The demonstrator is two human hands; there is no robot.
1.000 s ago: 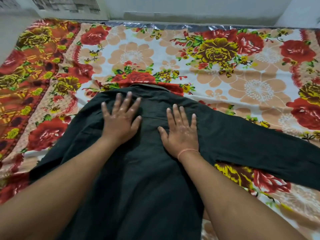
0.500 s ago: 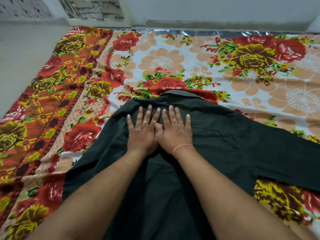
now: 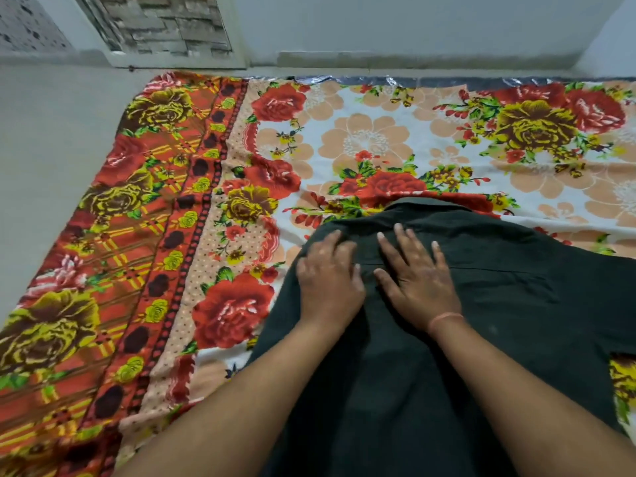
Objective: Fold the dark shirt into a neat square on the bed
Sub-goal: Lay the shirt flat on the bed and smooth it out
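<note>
Lying flat on the dark shirt [image 3: 481,304], both hands: left [image 3: 328,280] half-curled, right [image 3: 418,280] spread.

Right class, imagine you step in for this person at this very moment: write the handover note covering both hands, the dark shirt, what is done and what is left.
Left hand: on the upper left part of the dark green cotton shirt, fingers curled at its left edge; whether it grips cloth is unclear.
Right hand: open, flat beside it, orange thread band on the wrist.
Shirt: spread on the floral bedsheet, collar away from you, right side running out of view.
Done: laid out.
Left: every fold into a square.
</note>
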